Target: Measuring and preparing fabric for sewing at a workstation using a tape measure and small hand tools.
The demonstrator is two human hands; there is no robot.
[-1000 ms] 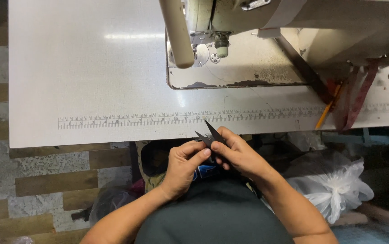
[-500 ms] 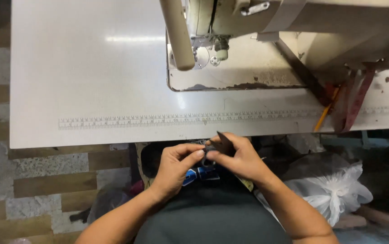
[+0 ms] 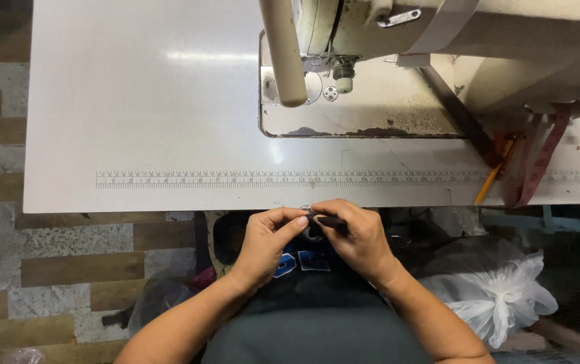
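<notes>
Both-handed: left hand & right hand pinched on small dark fabric piece.

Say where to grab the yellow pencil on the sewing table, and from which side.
Probably the pencil's lower end, taken from the table's front edge: it lies slanted with that end free near the edge, while its upper end tucks against the red strips.

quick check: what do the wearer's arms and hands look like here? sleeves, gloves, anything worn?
Both forearms are bare to the bottom of the frame, with no sleeves showing. The left hand and right hand wear no gloves. No watch, wristband or ring can be made out. Fingers are uncovered, nails short and plain as far as visible.
</notes>
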